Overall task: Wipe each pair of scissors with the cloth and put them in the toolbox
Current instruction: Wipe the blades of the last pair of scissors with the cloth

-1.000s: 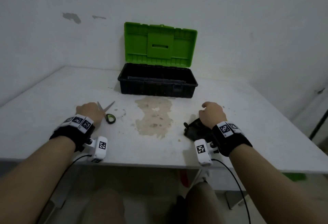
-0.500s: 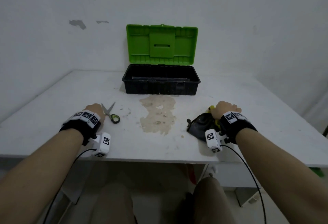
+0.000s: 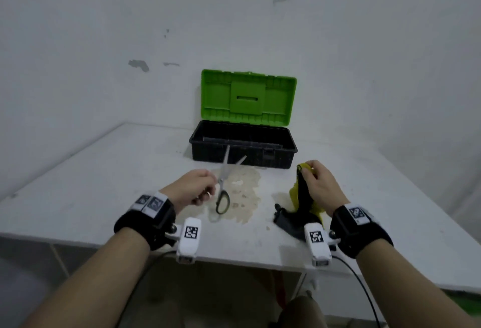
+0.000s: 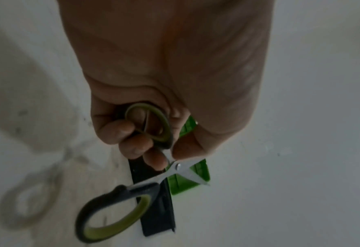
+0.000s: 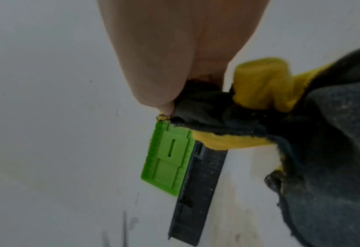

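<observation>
Now left hand (image 3: 194, 189) fingers (image 4: 132, 147) curl thru one handle loop, scissors (image 3: 224, 182) blades splayed for wiping; right hand (image 3: 321, 187) pinches yellow-black cloth (image 3: 299, 197) w/ bulk hanging free, toolbox (image 3: 243, 152) open behind.

A white table (image 3: 104, 171) bore a brownish stain (image 3: 244, 197) mid-frame, below a scuffed white wall (image 3: 140, 65).
</observation>
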`<state>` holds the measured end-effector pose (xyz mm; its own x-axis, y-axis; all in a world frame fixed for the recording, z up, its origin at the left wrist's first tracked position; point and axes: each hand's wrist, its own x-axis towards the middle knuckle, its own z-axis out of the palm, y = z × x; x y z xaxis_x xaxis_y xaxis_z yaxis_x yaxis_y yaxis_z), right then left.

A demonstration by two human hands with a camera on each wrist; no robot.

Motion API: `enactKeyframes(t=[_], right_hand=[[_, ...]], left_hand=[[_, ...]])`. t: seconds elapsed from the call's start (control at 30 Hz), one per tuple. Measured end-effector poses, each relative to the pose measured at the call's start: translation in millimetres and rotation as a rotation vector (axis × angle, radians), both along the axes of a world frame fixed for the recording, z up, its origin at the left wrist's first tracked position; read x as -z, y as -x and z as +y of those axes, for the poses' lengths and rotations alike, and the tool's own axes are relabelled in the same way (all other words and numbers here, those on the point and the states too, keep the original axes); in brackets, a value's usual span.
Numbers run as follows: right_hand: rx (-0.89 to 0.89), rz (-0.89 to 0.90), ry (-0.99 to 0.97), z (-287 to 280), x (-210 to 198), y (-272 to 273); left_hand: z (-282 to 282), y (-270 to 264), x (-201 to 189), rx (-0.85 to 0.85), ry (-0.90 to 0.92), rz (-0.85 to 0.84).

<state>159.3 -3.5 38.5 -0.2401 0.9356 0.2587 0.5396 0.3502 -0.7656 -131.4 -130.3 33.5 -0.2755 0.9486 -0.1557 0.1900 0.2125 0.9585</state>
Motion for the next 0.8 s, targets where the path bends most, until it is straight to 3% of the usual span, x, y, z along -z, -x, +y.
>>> enactKeyframes(t=[0.13, 0.37, 0.6, 0.7, 0.8], right_hand=[[-0.146, 0.118, 0.079, -25, -5, 1], [-0.413, 0.121, 0.128, -36, 8, -14], [-0.422, 0.214, 0.169, -34, 12, -17], [-0.36, 0.206, 0.071, -33, 16, -15], [-0.409, 0.188, 0.044, -35, 18, -8]], left_hand=[[0, -36, 11, 0.147, -0.003, -0.054], [15, -71, 27, 0.194, -0.028, -0.012], [25, -86, 40, 0.18, -0.022, 0.057], [27, -91, 43, 0.163, -0.021, 0.057], [28, -95, 46, 0.154, -0.022, 0.058]])
